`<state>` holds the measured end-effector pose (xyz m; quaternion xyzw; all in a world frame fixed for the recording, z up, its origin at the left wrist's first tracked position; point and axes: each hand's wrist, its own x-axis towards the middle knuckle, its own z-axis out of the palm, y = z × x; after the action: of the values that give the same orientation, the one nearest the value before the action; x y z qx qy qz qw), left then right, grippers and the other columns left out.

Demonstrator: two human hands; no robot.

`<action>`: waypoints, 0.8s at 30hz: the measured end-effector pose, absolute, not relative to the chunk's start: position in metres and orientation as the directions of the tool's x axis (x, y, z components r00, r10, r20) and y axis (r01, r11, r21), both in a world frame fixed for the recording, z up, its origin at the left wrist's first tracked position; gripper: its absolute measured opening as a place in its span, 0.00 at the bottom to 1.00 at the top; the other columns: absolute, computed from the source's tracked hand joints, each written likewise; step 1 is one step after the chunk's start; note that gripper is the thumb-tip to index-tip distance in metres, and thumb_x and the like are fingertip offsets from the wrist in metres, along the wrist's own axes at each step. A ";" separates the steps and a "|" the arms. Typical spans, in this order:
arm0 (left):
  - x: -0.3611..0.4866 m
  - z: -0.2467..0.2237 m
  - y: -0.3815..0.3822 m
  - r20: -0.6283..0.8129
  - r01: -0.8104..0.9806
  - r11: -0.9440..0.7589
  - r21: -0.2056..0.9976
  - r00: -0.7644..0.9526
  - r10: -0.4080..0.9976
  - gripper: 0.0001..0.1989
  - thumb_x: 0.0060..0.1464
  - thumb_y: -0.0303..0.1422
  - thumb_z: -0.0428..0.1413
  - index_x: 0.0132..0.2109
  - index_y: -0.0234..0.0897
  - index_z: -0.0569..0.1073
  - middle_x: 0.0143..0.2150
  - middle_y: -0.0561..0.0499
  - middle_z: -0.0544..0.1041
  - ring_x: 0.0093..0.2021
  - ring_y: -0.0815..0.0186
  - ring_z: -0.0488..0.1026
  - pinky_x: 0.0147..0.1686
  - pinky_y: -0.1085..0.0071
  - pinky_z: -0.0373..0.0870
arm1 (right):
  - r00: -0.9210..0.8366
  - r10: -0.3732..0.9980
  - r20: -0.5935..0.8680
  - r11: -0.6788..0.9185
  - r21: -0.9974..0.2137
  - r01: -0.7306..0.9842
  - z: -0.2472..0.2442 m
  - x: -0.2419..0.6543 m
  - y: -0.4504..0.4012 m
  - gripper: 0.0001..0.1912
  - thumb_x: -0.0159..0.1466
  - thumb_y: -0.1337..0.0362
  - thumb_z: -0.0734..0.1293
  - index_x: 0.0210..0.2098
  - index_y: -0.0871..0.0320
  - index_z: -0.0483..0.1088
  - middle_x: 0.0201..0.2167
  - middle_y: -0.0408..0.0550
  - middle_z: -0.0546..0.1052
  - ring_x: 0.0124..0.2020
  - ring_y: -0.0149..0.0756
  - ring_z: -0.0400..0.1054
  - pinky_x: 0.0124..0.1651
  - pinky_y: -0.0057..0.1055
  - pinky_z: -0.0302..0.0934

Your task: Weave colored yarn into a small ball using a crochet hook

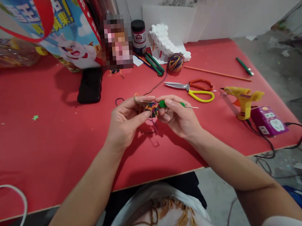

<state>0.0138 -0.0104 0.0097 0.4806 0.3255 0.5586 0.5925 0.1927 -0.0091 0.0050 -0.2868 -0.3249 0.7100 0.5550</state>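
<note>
Between my hands, above the red table, is a small multicoloured crochet piece (152, 109). My left hand (127, 119) pinches it from the left, with yarn looped over a raised finger. In my right hand (179, 114) is a crochet hook (162, 104) with a green grip, its thin metal shaft lying across the top of the piece. The hook's other metal end sticks out to the right. Loose yarn ends hang below the piece. A dark strand runs from my hands back to a multicoloured yarn ball (175, 62).
Scissors (190, 88) with red and yellow handles lie beyond my right hand. Further right are a yellow glue gun (244, 99) and a purple box (269, 121). A black phone (89, 85), a green cutter (155, 64) and a dark-lidded jar (138, 37) are behind.
</note>
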 end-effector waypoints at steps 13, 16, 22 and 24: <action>0.010 0.010 -0.010 0.176 -0.307 -0.114 0.945 0.184 0.967 0.19 0.56 0.24 0.71 0.54 0.45 0.88 0.42 0.50 0.84 0.39 0.71 0.81 0.41 0.78 0.81 | -0.248 0.969 -0.012 -0.154 -0.812 -0.563 0.004 0.198 -0.009 0.13 0.65 0.55 0.78 0.42 0.57 0.86 0.27 0.43 0.80 0.22 0.24 0.63 0.28 0.26 0.63; 0.010 0.009 -0.010 0.170 -0.311 -0.104 0.945 0.191 0.967 0.20 0.56 0.25 0.71 0.54 0.45 0.87 0.42 0.49 0.84 0.36 0.70 0.81 0.37 0.76 0.81 | -0.252 0.968 -0.013 -0.157 -0.812 -0.562 0.003 0.198 -0.010 0.13 0.66 0.54 0.78 0.43 0.57 0.86 0.27 0.42 0.80 0.23 0.24 0.63 0.29 0.26 0.64; 0.012 0.010 -0.009 0.132 -0.322 -0.060 0.945 0.208 0.969 0.20 0.54 0.25 0.72 0.53 0.44 0.87 0.42 0.49 0.85 0.38 0.69 0.82 0.40 0.75 0.82 | -0.224 0.974 -0.042 -0.164 -0.811 -0.561 0.004 0.194 -0.012 0.14 0.64 0.53 0.79 0.42 0.56 0.85 0.27 0.42 0.79 0.23 0.24 0.63 0.28 0.26 0.64; 0.013 0.009 -0.008 0.119 -0.332 -0.042 0.942 0.216 0.969 0.20 0.54 0.26 0.73 0.54 0.44 0.87 0.42 0.49 0.86 0.39 0.68 0.83 0.41 0.74 0.83 | -0.228 0.973 -0.047 -0.175 -0.794 -0.583 0.004 0.192 -0.014 0.14 0.65 0.53 0.78 0.43 0.55 0.85 0.28 0.42 0.79 0.24 0.24 0.63 0.30 0.25 0.66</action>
<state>0.0127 -0.0083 0.0095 0.4860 0.3276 0.5337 0.6096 0.1924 -0.0140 0.0044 -0.2915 -0.3342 0.7087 0.5487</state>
